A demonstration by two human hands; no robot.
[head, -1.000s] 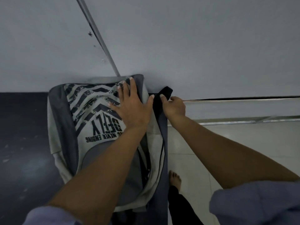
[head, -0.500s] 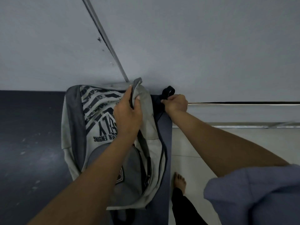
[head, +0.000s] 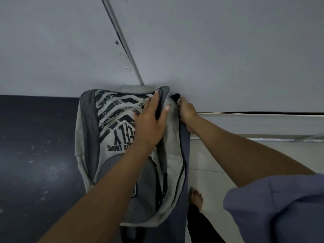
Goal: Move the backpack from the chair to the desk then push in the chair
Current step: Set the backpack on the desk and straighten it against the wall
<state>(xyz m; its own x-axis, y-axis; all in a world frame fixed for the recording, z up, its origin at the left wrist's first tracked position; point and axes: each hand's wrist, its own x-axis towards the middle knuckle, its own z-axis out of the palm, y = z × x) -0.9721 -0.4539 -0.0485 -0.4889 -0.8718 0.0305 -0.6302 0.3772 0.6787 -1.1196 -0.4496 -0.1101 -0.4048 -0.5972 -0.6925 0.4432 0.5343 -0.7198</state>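
Note:
A grey backpack (head: pixel 112 120) with black chevron print and lettering lies flat on the dark desk (head: pixel 35 155), its top end against the wall. My left hand (head: pixel 150 123) rests on its upper front, with a ridge of fabric caught between thumb and fingers. My right hand (head: pixel 186 111) is closed on the black top handle (head: pixel 175 97) at the backpack's upper right corner. The backpack lies along the desk's right edge and its lower end reaches the bottom of the view. The chair is out of view.
The grey wall (head: pixel 210 50) rises right behind the desk, with a thin strip (head: pixel 126 48) running up it. Right of the desk are pale floor tiles (head: pixel 219 160), my bare foot (head: pixel 196 195) and a low ledge (head: pixel 254 123) along the wall.
My left hand went from lying flat on the backpack to gripping a fold of its fabric near the top. The right hand has kept hold of the black handle.

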